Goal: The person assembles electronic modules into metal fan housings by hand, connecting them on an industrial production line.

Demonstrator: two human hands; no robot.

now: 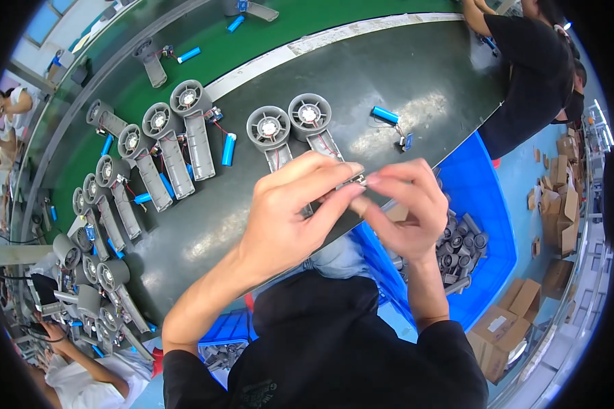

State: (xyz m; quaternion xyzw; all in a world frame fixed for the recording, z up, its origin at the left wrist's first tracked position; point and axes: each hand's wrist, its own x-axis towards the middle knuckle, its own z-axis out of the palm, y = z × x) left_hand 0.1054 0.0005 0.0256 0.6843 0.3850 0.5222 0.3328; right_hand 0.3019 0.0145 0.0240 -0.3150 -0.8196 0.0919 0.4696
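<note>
My left hand is closed, its thumb and fingertips pinching a small dark and silvery part whose kind I cannot make out. My right hand meets it at the same part with bent fingers, slightly blurred; what lies between these fingers is hidden. Just beyond the left hand, two grey fan housings with round grilles and long handle shells lie side by side, their lower ends partly covered by that hand. Farther right on the dark table is a blue cylindrical battery wired to a small circuit board.
Several grey fans with wired blue batteries line the left side. Beyond runs a green conveyor belt. A blue bin of grey parts stands at right, near cardboard boxes. Co-workers are at far right and left.
</note>
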